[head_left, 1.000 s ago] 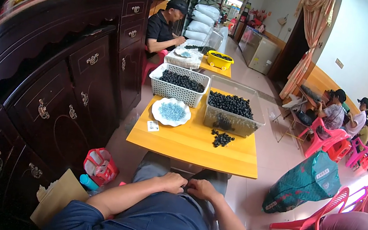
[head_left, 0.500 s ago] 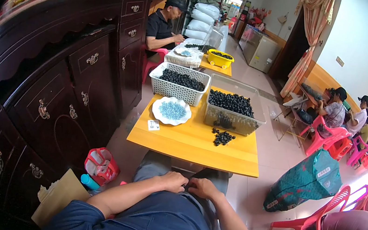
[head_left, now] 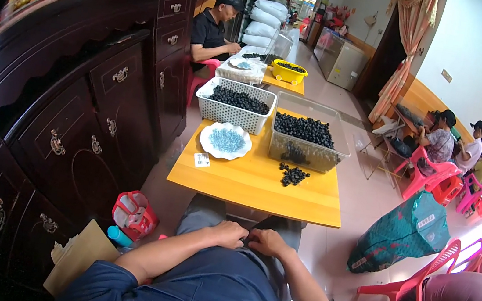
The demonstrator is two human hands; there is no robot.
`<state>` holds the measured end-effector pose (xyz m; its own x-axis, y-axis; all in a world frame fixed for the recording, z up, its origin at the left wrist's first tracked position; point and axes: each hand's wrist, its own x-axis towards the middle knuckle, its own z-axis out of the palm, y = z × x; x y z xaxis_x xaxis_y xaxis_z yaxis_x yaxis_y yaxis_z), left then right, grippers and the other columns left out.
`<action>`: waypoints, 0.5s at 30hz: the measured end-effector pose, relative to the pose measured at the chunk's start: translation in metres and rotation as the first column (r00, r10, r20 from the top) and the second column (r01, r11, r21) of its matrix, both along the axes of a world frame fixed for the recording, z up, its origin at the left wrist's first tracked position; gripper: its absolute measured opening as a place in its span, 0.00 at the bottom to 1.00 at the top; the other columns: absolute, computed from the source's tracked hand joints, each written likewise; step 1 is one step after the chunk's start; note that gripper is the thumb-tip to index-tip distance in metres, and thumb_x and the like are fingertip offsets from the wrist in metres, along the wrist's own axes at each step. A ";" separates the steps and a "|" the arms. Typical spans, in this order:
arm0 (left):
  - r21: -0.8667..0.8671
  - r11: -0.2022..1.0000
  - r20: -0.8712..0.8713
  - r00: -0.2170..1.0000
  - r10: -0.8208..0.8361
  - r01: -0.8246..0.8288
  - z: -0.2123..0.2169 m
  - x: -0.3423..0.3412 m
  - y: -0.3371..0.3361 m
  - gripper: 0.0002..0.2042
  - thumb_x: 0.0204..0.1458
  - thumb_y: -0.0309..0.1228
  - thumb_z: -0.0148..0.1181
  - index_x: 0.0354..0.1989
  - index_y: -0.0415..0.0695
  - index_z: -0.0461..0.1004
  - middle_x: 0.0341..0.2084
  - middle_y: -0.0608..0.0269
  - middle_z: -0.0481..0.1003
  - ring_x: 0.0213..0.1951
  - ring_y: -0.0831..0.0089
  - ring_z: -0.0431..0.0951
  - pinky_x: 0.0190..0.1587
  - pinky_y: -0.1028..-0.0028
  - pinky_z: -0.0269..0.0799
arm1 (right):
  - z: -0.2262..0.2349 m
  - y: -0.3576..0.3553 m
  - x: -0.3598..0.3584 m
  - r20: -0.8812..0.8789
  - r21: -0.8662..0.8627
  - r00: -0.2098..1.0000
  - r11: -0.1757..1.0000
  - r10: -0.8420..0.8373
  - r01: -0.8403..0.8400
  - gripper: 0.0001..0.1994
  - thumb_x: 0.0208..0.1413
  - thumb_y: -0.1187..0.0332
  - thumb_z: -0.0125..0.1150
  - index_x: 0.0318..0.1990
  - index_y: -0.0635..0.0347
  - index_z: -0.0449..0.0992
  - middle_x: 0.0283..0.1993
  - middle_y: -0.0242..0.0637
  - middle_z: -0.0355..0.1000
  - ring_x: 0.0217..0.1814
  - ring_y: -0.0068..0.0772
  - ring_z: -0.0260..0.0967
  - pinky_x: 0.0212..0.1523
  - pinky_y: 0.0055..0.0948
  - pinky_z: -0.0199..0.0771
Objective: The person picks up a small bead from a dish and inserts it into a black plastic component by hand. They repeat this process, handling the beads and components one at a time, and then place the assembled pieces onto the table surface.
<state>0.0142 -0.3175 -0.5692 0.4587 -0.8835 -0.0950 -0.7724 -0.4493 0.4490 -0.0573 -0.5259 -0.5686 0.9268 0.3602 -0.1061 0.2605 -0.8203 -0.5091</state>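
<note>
**Both my hands sit low, short of the loaded desk**

Little differs from half a second ago: my hands are in the same place at my lap, and the desk sits slightly higher in my view. My left hand point(head_left: 228, 234) and right hand point(head_left: 267, 242) are half-curled, knuckles up, close together over my grey cloth trousers point(head_left: 202, 210). The fingertips are hidden, so I cannot tell whether they pinch anything.

Beyond them is the yellow wooden desk point(head_left: 248, 189). On its right side lies a loose heap of small, round black pieces point(head_left: 293, 175), well apart from my hands. Near the left edge is a small square white card point(head_left: 201, 160), just beside a white scalloped plate point(head_left: 225, 155) bearing pale blue slivers point(head_left: 226, 140). Behind the heap stands a clear rectangular plastic bin point(head_left: 313, 160) with more black pieces inside; left of it, a white perforated plastic basket point(head_left: 230, 120) holds similar ones.

Farther off are a yellow plastic tub point(head_left: 288, 77), a seated person in a black shirt point(head_left: 207, 33) and, at the back, stacked white sacks point(head_left: 265, 24).
</note>
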 end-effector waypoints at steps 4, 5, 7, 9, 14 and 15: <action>0.013 1.000 -0.008 1.000 -0.002 0.002 0.002 0.000 0.000 0.12 0.49 0.37 0.62 0.38 0.43 0.80 0.35 0.43 0.82 0.42 0.44 0.82 0.47 0.48 0.76 | -0.003 -0.001 0.001 0.008 0.028 1.000 1.000 0.001 -0.001 0.16 0.55 0.59 0.66 0.47 0.57 0.78 0.41 0.51 0.80 0.44 0.58 0.77 0.45 0.48 0.77; 0.023 1.000 -0.011 1.000 0.000 0.000 0.002 -0.001 0.000 0.12 0.49 0.37 0.62 0.38 0.43 0.80 0.35 0.43 0.82 0.42 0.44 0.82 0.47 0.48 0.76 | -0.004 -0.002 0.001 0.008 0.028 1.000 1.000 0.000 0.000 0.16 0.55 0.59 0.66 0.47 0.57 0.78 0.41 0.51 0.80 0.44 0.58 0.77 0.45 0.48 0.77; 0.020 1.000 -0.010 1.000 -0.003 0.003 0.003 -0.001 0.000 0.12 0.49 0.37 0.62 0.39 0.43 0.80 0.36 0.43 0.82 0.42 0.44 0.82 0.47 0.48 0.76 | -0.005 -0.002 0.002 -0.013 0.001 1.000 1.000 -0.001 0.001 0.16 0.55 0.59 0.66 0.47 0.57 0.78 0.42 0.51 0.80 0.44 0.57 0.78 0.45 0.48 0.77; 0.018 1.000 -0.009 1.000 -0.006 0.006 0.004 -0.001 0.000 0.12 0.49 0.37 0.62 0.39 0.43 0.80 0.36 0.43 0.82 0.42 0.44 0.82 0.47 0.48 0.76 | -0.005 -0.002 0.002 -0.006 0.000 1.000 1.000 0.000 0.000 0.16 0.55 0.59 0.66 0.47 0.57 0.78 0.42 0.51 0.80 0.44 0.57 0.77 0.45 0.48 0.77; 0.001 1.000 -0.003 1.000 -0.003 0.003 0.004 -0.002 0.001 0.12 0.49 0.37 0.62 0.38 0.44 0.80 0.35 0.43 0.82 0.42 0.44 0.82 0.47 0.48 0.76 | -0.004 0.000 0.001 0.004 -0.016 1.000 1.000 -0.005 0.005 0.16 0.55 0.58 0.66 0.47 0.57 0.78 0.42 0.51 0.80 0.45 0.58 0.77 0.45 0.48 0.77; 0.002 1.000 -0.003 1.000 -0.004 0.004 0.003 -0.002 0.001 0.12 0.49 0.37 0.62 0.38 0.44 0.80 0.35 0.43 0.82 0.42 0.44 0.82 0.47 0.48 0.76 | -0.004 -0.001 0.001 0.011 -0.003 1.000 1.000 -0.004 0.004 0.16 0.55 0.58 0.66 0.47 0.57 0.78 0.42 0.52 0.80 0.45 0.58 0.77 0.45 0.48 0.77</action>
